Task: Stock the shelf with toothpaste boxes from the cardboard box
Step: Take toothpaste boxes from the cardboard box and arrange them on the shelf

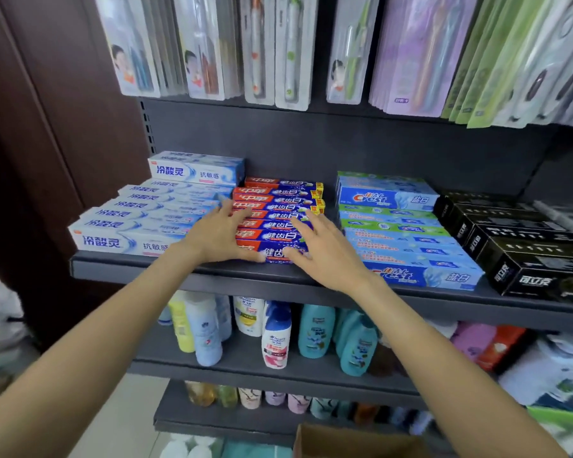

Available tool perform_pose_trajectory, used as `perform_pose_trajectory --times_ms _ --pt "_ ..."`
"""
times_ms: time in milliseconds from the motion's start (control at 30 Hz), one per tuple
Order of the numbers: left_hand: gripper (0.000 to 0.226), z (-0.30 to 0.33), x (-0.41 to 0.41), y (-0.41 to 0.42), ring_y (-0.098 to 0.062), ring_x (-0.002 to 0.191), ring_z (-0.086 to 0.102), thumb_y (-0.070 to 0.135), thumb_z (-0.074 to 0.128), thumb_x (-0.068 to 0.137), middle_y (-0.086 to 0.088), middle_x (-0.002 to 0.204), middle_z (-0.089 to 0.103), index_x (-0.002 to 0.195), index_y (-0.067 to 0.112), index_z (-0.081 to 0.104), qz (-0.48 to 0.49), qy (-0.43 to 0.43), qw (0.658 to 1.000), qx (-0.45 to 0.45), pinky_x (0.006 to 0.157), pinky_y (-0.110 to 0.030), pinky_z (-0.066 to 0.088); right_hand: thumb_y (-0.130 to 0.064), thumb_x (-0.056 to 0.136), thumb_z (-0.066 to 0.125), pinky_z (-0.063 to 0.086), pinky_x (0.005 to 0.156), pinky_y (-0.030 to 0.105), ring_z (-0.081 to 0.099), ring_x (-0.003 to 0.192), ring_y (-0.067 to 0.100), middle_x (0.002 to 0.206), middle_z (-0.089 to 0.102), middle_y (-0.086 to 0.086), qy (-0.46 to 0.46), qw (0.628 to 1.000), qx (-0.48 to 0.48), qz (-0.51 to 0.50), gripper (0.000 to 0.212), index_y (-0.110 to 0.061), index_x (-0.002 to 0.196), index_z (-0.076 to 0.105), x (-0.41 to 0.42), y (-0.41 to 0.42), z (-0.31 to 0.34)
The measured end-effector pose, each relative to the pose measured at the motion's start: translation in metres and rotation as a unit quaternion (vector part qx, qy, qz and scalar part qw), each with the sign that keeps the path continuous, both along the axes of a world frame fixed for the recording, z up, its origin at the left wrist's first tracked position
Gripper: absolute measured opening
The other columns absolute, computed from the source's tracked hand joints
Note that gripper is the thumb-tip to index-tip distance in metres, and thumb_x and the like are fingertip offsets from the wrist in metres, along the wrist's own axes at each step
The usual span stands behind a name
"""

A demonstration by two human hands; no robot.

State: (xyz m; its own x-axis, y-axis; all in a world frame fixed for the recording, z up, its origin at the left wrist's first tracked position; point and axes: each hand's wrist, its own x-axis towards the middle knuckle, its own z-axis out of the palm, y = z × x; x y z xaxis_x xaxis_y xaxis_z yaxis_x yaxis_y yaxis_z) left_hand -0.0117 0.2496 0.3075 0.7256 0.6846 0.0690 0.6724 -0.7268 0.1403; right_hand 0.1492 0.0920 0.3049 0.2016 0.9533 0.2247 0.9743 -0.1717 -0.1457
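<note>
A row of red and blue toothpaste boxes (pixel 278 206) lies on the dark grey shelf (pixel 119 267), running front to back. My left hand (pixel 217 234) rests flat on the left side of that row, fingers spread. My right hand (pixel 318 247) lies flat on the right side of the same row, its thumb against the frontmost box (pixel 273 254). Neither hand grips a box. A corner of the cardboard box (pixel 344 441) shows at the bottom edge, below the shelves.
White and blue toothpaste boxes (pixel 139 219) fill the shelf's left side, Crest boxes (pixel 407 246) and black boxes (pixel 526 246) its right. Toothbrush packs (pixel 278 51) hang above. Shampoo bottles (pixel 275 332) stand on the shelf below. A dark brown wall (pixel 47 127) is at left.
</note>
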Motion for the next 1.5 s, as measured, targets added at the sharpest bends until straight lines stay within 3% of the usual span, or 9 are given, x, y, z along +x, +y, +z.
perform_pose_trajectory --times_ms 133,333,467,600,700,800,1000,1333,1500 --pt "0.109 0.004 0.012 0.011 -0.030 0.140 0.026 0.079 0.057 0.062 -0.009 0.155 0.021 0.149 0.027 0.017 -0.041 0.024 0.999 0.010 0.111 -0.044 0.031 -0.059 0.094 0.031 0.011 0.118 0.047 0.002 0.145 0.036 0.158 0.007 0.014 -0.031 0.997 -0.057 -0.032 0.072 -0.020 0.151 0.011 -0.001 0.026 -0.004" --pt "0.108 0.005 0.030 0.032 -0.033 0.134 0.034 0.082 0.053 0.064 -0.009 0.151 0.030 0.150 0.026 0.018 -0.057 0.043 0.996 0.056 0.105 -0.044 0.034 -0.058 0.096 0.027 0.007 0.118 0.042 -0.004 0.146 0.031 0.159 0.004 0.011 -0.007 0.994 -0.083 -0.076 0.069 -0.024 0.152 0.006 0.012 0.050 -0.003" --pt "0.109 0.007 0.031 0.035 -0.038 0.141 0.019 0.083 0.049 0.065 -0.010 0.158 0.011 0.151 0.031 0.006 -0.058 0.073 0.994 0.061 0.111 -0.049 0.025 -0.064 0.093 0.021 -0.004 0.116 0.048 -0.009 0.146 0.028 0.159 -0.004 0.007 -0.009 0.986 -0.143 -0.086 0.071 -0.028 0.151 0.003 0.014 0.058 0.009" --pt "0.116 -0.005 0.020 0.034 -0.033 0.146 -0.003 0.078 0.059 0.064 -0.006 0.159 -0.007 0.150 0.030 -0.001 -0.051 -0.060 0.994 -0.070 0.116 -0.053 0.016 -0.053 0.098 0.021 0.004 0.117 0.044 0.001 0.147 0.023 0.159 0.007 0.004 -0.017 0.996 -0.070 -0.054 0.062 -0.023 0.151 0.015 0.014 0.081 0.036" --pt "0.105 -0.010 0.018 0.030 -0.026 0.146 0.005 0.075 0.053 0.072 -0.006 0.160 0.001 0.152 0.026 0.007 -0.016 -0.168 0.979 -0.113 0.116 -0.047 0.017 -0.046 0.100 0.026 0.011 0.118 0.045 0.008 0.146 0.021 0.159 0.013 0.001 -0.048 0.997 -0.061 -0.006 0.054 -0.024 0.150 0.021 0.019 0.128 0.044" --pt "0.080 -0.008 0.030 0.033 -0.029 0.144 0.016 0.063 0.041 0.088 -0.011 0.158 0.013 0.150 0.018 0.018 0.014 -0.216 0.972 -0.091 0.113 -0.044 0.022 -0.047 0.101 0.024 0.009 0.117 0.052 0.005 0.147 0.022 0.159 0.010 -0.002 -0.038 0.993 -0.111 -0.005 0.051 -0.032 0.149 0.019 0.022 0.173 0.037" --pt "0.079 -0.006 0.053 0.049 -0.034 0.143 0.017 0.058 0.041 0.090 -0.018 0.157 0.010 0.149 0.010 0.019 0.052 -0.125 0.987 -0.082 0.112 -0.046 0.026 -0.059 0.096 0.014 0.000 0.116 0.054 0.001 0.147 0.022 0.159 0.003 -0.007 0.015 0.985 -0.164 -0.045 0.055 -0.040 0.148 0.013 0.042 0.193 0.019" --pt "0.079 -0.006 0.061 0.051 -0.028 0.131 0.042 0.062 0.051 0.084 -0.012 0.152 0.026 0.143 0.013 0.033 0.054 -0.147 0.980 -0.122 0.105 -0.044 0.039 -0.059 0.096 0.021 0.001 0.115 0.053 0.004 0.147 0.023 0.159 0.009 -0.002 0.036 0.991 -0.120 -0.046 0.057 -0.035 0.148 0.022 0.046 0.193 0.015" --pt "0.075 0.011 0.057 0.056 -0.025 0.130 0.043 0.062 0.051 0.085 -0.009 0.152 0.028 0.143 0.018 0.033 0.038 -0.122 0.983 -0.134 0.101 -0.038 0.038 -0.061 0.094 0.028 0.011 0.118 0.046 0.012 0.145 0.030 0.158 0.014 0.012 0.062 0.993 -0.063 -0.074 0.064 -0.025 0.148 0.026 0.060 0.180 0.014"
